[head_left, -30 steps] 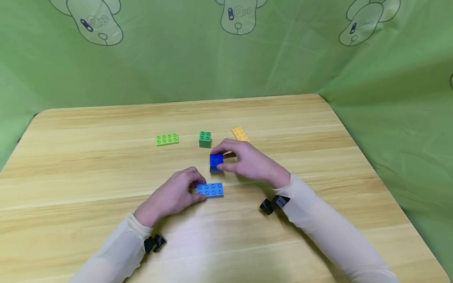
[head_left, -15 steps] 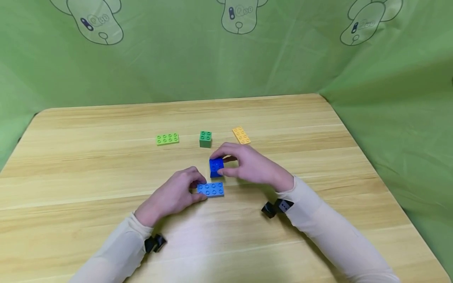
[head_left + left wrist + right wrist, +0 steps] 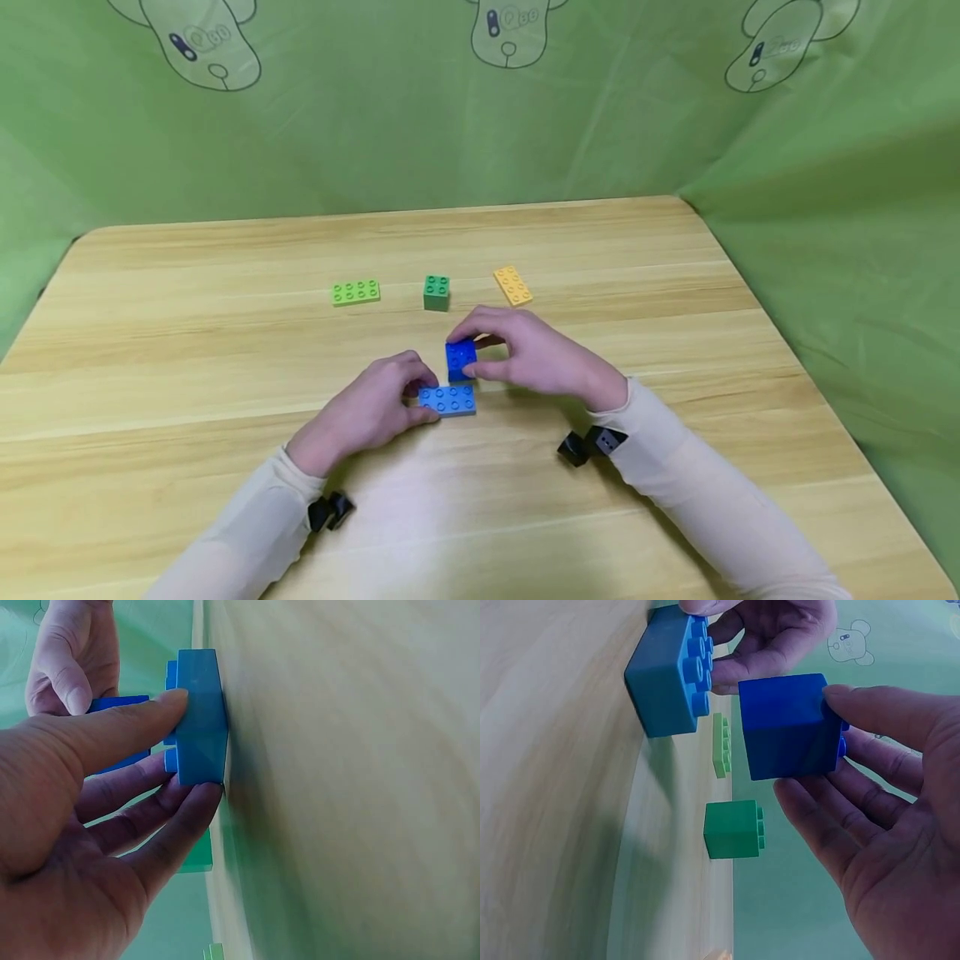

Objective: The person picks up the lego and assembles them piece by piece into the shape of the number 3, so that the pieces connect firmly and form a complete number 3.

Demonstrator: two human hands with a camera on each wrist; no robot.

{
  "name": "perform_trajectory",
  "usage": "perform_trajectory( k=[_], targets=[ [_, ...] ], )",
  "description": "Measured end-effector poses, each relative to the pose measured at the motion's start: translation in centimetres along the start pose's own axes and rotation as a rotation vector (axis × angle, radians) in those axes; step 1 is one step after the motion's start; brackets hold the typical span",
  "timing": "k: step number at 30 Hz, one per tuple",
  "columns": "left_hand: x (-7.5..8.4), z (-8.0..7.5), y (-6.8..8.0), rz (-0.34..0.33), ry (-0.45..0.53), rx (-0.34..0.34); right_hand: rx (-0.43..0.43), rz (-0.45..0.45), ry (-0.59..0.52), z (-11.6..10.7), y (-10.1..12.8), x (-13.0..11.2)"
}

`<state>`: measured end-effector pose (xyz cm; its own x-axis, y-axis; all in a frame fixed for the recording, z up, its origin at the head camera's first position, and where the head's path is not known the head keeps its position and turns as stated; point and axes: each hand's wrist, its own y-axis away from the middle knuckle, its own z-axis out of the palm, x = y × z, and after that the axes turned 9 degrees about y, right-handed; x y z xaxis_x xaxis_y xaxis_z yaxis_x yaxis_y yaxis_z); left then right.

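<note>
A light blue flat brick [image 3: 447,401] lies on the wooden table [image 3: 187,350]; my left hand [image 3: 375,408] pinches its left end with thumb and fingers [image 3: 150,720]. The brick [image 3: 199,716] shows edge-on in the left wrist view. My right hand [image 3: 525,354] holds a dark blue square brick [image 3: 461,359] lifted off the table, just behind and above the light blue brick [image 3: 667,671]. In the right wrist view the dark blue brick [image 3: 791,727] hangs clear of the table, gripped between thumb and fingers.
Behind the hands stand a lime green long brick [image 3: 356,292], a dark green square brick [image 3: 436,292] and a yellow long brick [image 3: 513,286] in a row. Green cloth walls the table's back and right side. Black wrist cameras [image 3: 585,444] sit at both sleeves.
My right hand has carried the dark blue brick toward me, closer to the light blue brick. The left hand has stayed put.
</note>
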<state>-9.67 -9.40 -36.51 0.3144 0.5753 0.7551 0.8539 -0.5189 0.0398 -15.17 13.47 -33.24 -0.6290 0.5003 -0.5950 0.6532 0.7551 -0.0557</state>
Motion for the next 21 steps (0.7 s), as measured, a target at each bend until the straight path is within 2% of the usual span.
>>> perform_trajectory(
  k=[12, 21],
  targets=[
    [-0.2, -0.1, 0.3, 0.011, 0.016, 0.013, -0.055, -0.038, -0.101, 0.6, 0.4, -1.0],
    [-0.2, 0.1, 0.1, 0.020, 0.019, 0.005, -0.054, -0.056, -0.097, 1.0, 0.9, -1.0]
  ],
)
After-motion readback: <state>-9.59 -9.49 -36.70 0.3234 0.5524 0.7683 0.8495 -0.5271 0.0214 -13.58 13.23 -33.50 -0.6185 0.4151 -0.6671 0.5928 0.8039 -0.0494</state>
